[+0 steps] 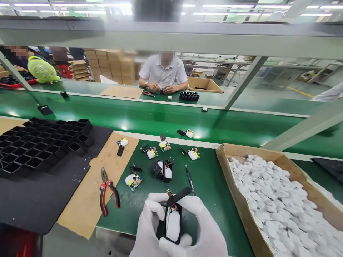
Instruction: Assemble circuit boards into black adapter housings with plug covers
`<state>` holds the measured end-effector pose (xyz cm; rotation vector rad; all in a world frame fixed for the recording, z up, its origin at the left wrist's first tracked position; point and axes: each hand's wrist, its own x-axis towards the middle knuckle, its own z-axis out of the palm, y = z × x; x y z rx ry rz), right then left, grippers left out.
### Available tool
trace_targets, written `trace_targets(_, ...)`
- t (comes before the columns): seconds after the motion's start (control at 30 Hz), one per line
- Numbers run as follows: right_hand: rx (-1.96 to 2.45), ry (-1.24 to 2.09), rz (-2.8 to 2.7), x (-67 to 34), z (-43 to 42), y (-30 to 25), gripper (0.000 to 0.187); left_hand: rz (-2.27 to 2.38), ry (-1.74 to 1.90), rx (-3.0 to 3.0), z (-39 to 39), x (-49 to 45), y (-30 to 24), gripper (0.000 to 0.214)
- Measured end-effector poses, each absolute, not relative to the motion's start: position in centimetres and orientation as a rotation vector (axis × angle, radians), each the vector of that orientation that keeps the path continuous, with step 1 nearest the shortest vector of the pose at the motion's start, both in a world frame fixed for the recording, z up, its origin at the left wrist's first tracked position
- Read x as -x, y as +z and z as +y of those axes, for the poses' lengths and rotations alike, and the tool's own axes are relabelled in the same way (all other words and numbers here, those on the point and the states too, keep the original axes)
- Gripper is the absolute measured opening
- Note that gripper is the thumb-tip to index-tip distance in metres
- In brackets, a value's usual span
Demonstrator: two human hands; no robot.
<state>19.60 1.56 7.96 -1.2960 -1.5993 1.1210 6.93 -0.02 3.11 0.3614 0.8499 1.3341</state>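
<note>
Both white-gloved hands are closed around one black casing point(180, 218) at the bottom centre of the frame, the left hand point(146, 225) gripping its left side and the right hand point(206, 225) its right. A white pad point(173, 225) sits inside the casing, and a black plate point(179, 196) sticks out slantwise at its top. Just beyond, on the green tabletop point(214, 189), lie a black pen point(190, 179), two filled cases point(168, 179) and several circuit boards point(133, 181). Red-handled pliers point(106, 183) rest left of centre, partly on a brown sheet point(80, 203). A cardboard box point(238, 200) of white pieces point(268, 200) fills the lower right; empty black housings point(40, 150) stand in rows at the left edge. Across a green belt point(144, 117), at upper centre, a co-worker point(163, 71) handles a small part.
</note>
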Motion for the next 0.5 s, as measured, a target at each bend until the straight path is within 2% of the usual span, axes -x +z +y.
trace_targets(0.1, 1.216, 1.087, -1.765, -20.8, 2.0, 8.5, 0.065, 0.766, 1.478, -0.632, -0.3, -6.2, 2.7, 0.046)
trace_targets(0.2, 1.096, 0.622, -1.849, -20.7, 1.3, 7.4, 0.073, 0.744, 1.588, -0.793, -0.7, -5.8, 1.7, 0.053)
trace_targets(0.27, 1.029, 0.303, -1.840, -20.1, 0.2, 6.0, 0.066, 0.775, 1.641, -0.831, -1.0, -5.7, 1.0, 0.043)
trace_targets(0.37, 1.082, 0.158, -1.815, -19.3, -1.5, 3.7, 0.048, 0.858, 1.735, -0.938, -1.3, -5.7, 0.3, 0.025)
trace_targets(0.5, 1.178, 0.187, -1.787, -19.1, -1.9, 2.5, 0.044, 1.091, 1.836, -1.285, -1.3, -5.5, 0.7, 0.041)
